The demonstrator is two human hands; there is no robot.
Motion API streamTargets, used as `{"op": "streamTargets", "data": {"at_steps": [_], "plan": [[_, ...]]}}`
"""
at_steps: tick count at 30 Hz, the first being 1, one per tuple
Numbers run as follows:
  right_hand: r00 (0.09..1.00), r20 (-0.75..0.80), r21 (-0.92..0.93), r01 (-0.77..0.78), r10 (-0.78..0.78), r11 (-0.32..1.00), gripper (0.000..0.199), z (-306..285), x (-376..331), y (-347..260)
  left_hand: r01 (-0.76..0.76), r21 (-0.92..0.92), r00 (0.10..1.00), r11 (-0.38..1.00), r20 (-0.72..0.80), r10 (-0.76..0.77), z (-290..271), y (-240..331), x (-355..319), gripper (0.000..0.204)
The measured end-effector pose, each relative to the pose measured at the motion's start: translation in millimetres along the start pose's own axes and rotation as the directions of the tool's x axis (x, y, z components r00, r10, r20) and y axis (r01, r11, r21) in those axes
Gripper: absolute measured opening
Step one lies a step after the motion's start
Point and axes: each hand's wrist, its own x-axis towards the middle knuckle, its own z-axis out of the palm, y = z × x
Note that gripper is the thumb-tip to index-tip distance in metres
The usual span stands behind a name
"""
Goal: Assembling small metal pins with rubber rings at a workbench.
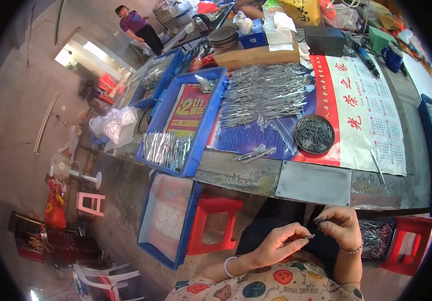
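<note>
My left hand (275,244) and my right hand (340,224) are held close together over my lap, below the edge of the workbench (236,175). Between their fingertips they pinch a small thin metal pin (310,236). On the bench above lies a big heap of silvery metal rods (263,93). Beside it stands a round dark dish (314,134) full of short dark pins. A few loose rods (253,155) lie near the bench's front edge.
A blue tray (206,120) with bagged rods sits left on the bench; another blue tray (192,220) leans on a red stool (215,226). A grey metal plate (313,183), a calendar sheet (371,115), a bin of pins (376,240). A person (136,26) stands far back.
</note>
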Motion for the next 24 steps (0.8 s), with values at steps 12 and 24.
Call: {"op": "streamTargets", "data": {"at_steps": [12,24], "plan": [[1.000,-0.011,0.197,-0.014,0.016,0.980,0.016,3,0,9,-0.021,0.011,1.000,1.000,-0.013,0.021,-7,-6,2,0.016],[0.994,-0.061,0.150,-0.080,0.090,0.986,0.014,2,-5,13,-0.015,0.197,0.998,0.980,-0.052,0.026,-13,-9,7,0.013]]}}
